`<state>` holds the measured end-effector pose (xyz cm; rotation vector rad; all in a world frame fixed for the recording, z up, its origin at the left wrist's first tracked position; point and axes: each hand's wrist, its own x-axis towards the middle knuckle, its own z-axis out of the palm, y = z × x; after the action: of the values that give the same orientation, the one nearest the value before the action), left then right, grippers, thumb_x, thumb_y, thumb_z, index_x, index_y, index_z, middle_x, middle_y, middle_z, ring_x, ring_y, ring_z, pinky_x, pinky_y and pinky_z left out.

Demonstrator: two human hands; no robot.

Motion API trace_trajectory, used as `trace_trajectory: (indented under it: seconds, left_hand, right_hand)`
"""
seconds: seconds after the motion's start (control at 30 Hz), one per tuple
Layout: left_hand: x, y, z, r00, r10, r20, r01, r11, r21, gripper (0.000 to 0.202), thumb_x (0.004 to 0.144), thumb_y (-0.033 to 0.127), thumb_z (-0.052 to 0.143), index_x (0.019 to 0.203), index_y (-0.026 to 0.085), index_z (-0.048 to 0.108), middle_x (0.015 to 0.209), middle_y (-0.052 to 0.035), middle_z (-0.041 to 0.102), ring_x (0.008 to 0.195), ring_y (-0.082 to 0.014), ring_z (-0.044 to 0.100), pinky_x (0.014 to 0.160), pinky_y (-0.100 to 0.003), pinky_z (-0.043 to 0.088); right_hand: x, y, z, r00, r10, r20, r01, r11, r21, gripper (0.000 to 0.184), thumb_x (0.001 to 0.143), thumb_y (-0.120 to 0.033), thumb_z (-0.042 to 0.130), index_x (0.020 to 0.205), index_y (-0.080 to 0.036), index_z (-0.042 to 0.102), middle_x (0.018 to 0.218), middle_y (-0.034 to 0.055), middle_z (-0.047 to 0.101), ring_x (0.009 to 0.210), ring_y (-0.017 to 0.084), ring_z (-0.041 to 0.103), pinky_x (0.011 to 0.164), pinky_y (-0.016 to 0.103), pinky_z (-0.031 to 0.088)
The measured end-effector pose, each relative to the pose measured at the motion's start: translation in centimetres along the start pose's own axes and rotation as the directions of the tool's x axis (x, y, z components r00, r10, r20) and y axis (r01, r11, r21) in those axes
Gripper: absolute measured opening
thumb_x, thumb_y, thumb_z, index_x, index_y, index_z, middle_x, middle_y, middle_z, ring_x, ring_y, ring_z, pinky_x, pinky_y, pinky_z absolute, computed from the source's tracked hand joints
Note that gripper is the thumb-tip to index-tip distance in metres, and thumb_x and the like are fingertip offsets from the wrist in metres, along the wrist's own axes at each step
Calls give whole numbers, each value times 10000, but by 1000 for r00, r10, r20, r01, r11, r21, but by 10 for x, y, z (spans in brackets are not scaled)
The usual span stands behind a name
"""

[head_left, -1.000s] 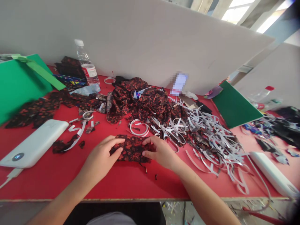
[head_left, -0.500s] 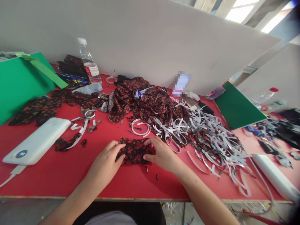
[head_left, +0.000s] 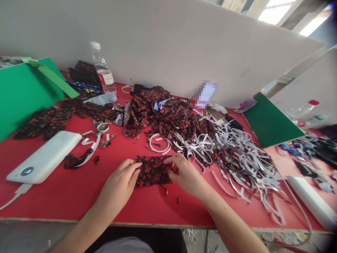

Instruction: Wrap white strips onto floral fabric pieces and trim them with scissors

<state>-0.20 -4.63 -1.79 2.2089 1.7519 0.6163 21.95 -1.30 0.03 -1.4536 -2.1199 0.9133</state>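
A small rectangular piece of dark floral fabric (head_left: 154, 170) with red flowers lies flat on the red table in front of me. At its left end, my left hand (head_left: 122, 182) holds the edge, fingertips on top. My right hand (head_left: 187, 175) has the right edge between thumb and fingers. A loose thread hangs from the lower right of the piece. Just beyond my right hand, white-handled scissors (head_left: 200, 163) lie partly under pale strips. A coil of white strip (head_left: 161, 151) rests behind the fabric piece.
Behind is a heap of floral cloth (head_left: 142, 116); to the right, a tangle of white strips (head_left: 244, 158). A white power bank (head_left: 50, 154) lies left, another (head_left: 310, 200) right. A water bottle (head_left: 105, 75) and phone (head_left: 206, 95) stand by the grey partition (head_left: 158, 45).
The view has shifted slightly, so things appear a little further right. My left thumb has drawn in closer to its fingers; both hands stay at the ends of the fabric piece.
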Motion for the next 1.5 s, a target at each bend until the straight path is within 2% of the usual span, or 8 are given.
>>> trace_trajectory:
  seconds: [0.13,0.3,0.4,0.47,0.57,0.83,1.2,1.5]
  left_hand:
    - [-2,7,-11,998,-1,-68,-3,999,-55,309,909,288,388,1052,166,634,994,-103,637,945,-244,628,796,-313,485]
    - [-8,21,-32,971,32,-238,-58,993,-99,263,887,290,464,1077,199,623,1000,-72,622,962,-221,608,859,-287,450]
    - [-9,26,-39,961,37,-274,-76,988,-131,246,882,279,483,1087,228,610,1000,-51,615,952,-198,606,869,-266,445]
    - [-7,25,-39,964,33,-265,-75,986,-147,244,887,282,476,1084,224,608,992,-49,616,942,-191,607,856,-266,452]
    - [-2,18,-32,978,15,-207,-45,989,-141,263,896,295,451,1075,193,615,985,-62,622,931,-197,613,824,-284,469]
    - [-1,-1,-2,998,22,-56,-22,1000,9,305,903,247,400,1076,132,624,992,-99,633,897,-236,646,756,-329,506]
    - [2,-3,4,997,71,-6,-70,993,99,278,877,162,429,1075,114,618,951,-96,606,815,-215,657,709,-297,518]
    - [4,-4,6,998,28,52,-35,992,122,295,872,143,426,1097,94,610,939,-98,577,786,-224,656,672,-310,526]
  right_hand:
    - [-1,-5,-4,997,-52,-56,53,998,21,301,744,-45,520,985,-189,628,903,31,518,639,106,524,627,254,464]
    - [-2,-10,-9,943,-121,-312,156,984,91,143,834,-218,577,971,-213,617,959,40,558,904,175,555,836,312,450]
    - [-4,-9,-8,924,-111,-367,190,964,186,142,819,-191,592,960,-207,589,952,35,530,860,155,555,792,283,476]
    - [-4,-7,-6,935,-93,-342,166,967,191,158,810,-162,584,962,-206,581,948,29,514,789,132,551,712,250,489]
    - [-4,-6,-5,964,-80,-254,105,991,86,196,788,-124,581,968,-203,582,949,22,515,718,114,537,671,242,481]
    - [-1,-1,8,996,-77,-45,72,993,-97,286,752,-47,561,1017,-154,569,998,63,501,872,168,555,826,317,473]
    - [1,-4,8,1000,-4,12,6,986,-169,337,728,-43,589,1056,-123,586,1037,87,505,957,195,556,916,327,450]
    - [1,-5,7,999,30,30,-25,986,-165,348,732,-55,601,1076,-109,588,1053,96,507,986,201,553,928,320,440]
